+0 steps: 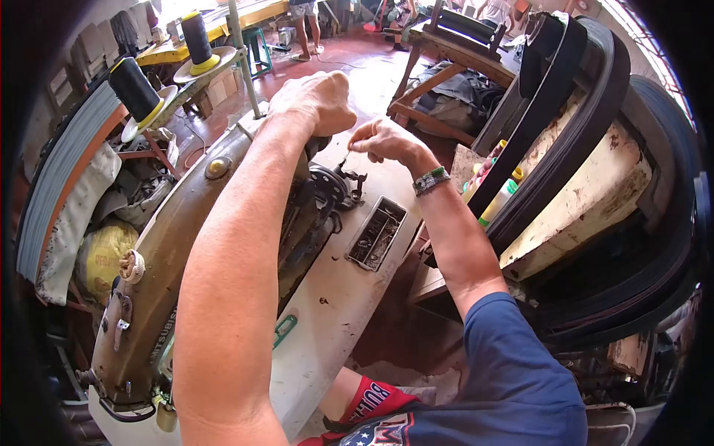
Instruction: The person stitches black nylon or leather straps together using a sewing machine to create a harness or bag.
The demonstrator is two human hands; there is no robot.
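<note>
A brown industrial sewing machine (160,290) lies along the left of a white machine table (327,297). My left hand (316,100) reaches over the machine, fingers closed; whatever it may hold is hidden. To its right, my right hand (385,141) is pinched together, fingertips just above a small metal spindle (343,162) beside the dark handwheel (328,184). I cannot make out what sits between those fingers. Below the right hand, an open compartment (404,212) in the tabletop contains small metal bits. A green oval piece (283,331) lies near the machine, partly behind my left forearm.
Two dark thread cones (136,91) stand on holders at upper left. Thick black strips (595,141) hang in loops on the right, near several bottles (504,195). A wooden bench (454,48) stands farther back. People's legs (303,33) show in the background.
</note>
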